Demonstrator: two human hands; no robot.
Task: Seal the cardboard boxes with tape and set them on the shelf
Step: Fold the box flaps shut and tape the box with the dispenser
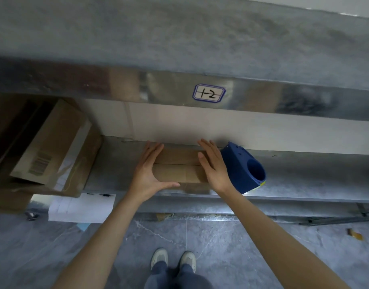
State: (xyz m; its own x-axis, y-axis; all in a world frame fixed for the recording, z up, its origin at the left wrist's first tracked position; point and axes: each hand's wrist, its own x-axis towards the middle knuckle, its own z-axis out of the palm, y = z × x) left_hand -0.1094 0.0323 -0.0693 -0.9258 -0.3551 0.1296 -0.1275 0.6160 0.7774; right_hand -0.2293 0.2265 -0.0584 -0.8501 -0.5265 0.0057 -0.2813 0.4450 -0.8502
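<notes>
Cardboard box sits between left hand and right hand, fingers straight, flanking its ends and clasping nothing. Judged light and stiff; best held by opposite side walls.

small box: on the shelf, toward the back, right between both hands
left hand: at its left side
right hand: at its right side
tape dispenser: on the shelf, just right of the right hand
big box: far left, same shelf, tilted
label: on the upper beam, above the small box
paper sheet: hangs off the shelf's front edge, left of the arms
</notes>
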